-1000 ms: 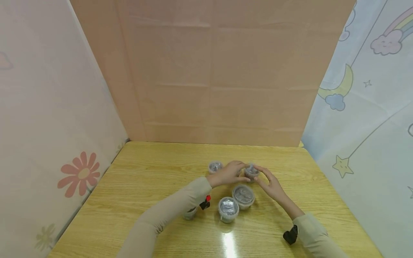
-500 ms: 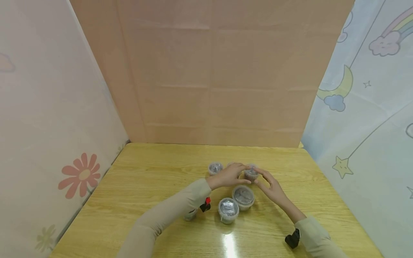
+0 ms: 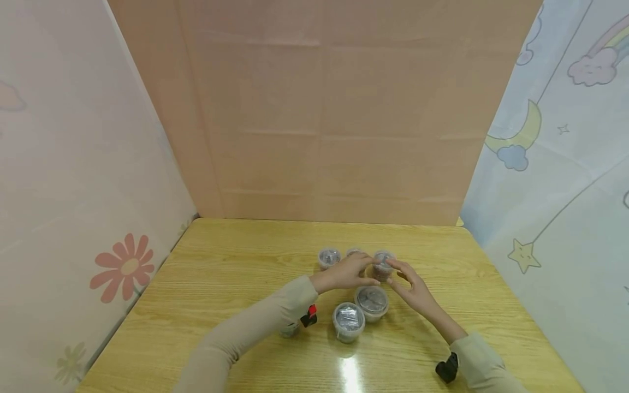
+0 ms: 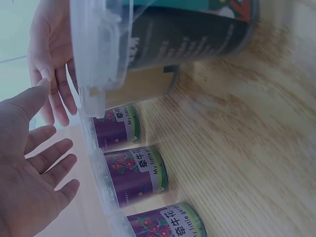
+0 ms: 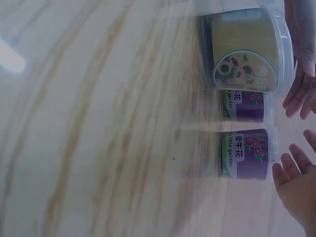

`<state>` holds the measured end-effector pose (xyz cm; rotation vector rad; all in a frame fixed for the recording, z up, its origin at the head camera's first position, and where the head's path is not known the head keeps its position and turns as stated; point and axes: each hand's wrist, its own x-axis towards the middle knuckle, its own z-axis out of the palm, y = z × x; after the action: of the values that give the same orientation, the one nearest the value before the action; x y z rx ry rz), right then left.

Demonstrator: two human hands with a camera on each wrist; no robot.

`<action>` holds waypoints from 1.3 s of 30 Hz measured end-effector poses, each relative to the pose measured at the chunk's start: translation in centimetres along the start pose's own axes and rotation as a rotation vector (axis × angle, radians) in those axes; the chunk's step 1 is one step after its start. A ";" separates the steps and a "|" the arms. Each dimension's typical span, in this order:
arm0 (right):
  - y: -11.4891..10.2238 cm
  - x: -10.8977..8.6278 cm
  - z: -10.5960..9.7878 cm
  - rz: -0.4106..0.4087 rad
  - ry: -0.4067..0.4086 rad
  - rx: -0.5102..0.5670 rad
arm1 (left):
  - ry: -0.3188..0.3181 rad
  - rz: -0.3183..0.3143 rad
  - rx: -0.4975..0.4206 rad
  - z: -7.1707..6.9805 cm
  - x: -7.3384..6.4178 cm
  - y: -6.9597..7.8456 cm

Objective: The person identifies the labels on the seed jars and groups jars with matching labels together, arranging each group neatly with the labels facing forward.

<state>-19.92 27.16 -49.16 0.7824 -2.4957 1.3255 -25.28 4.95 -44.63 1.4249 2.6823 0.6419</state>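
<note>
Three small lidded tubs with purple flower labels stand in a back row: a left tub, a middle tub partly behind my left hand, and a right tub. On either side of the right tub, my left hand and right hand have loosely bent, spread fingers. In the right wrist view, the right fingertips are close to the lid of a purple tub; contact is unclear. The left wrist view has the left hand with nothing between thumb and fingers.
Nearer stand a wider tub with a sunflower label and a lidded tub beside it. Another tub is partly covered by the left sleeve. A wooden table bears them, with a brown backdrop behind.
Both hands have shifted slightly toward the near side, with the left drawing a little leftward. More of the right tub's lid and the middle tub shows. The tubs stay about in place.
</note>
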 end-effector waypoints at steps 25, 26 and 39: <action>-4.1 -0.8 0.5 0.006 -0.051 0.001 | -0.107 0.024 0.007 0.0 -1.9 0.1; -4.1 -0.8 0.6 0.008 -0.065 0.009 | -0.120 0.024 -0.001 0.0 -1.9 0.2; -3.1 -1.2 1.4 0.054 -0.159 -0.013 | -0.225 -0.062 -0.067 0.0 -2.6 0.3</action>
<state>-17.14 25.01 -48.30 0.8547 -2.6626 1.3103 -23.52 3.03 -44.92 1.3061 2.4966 0.5262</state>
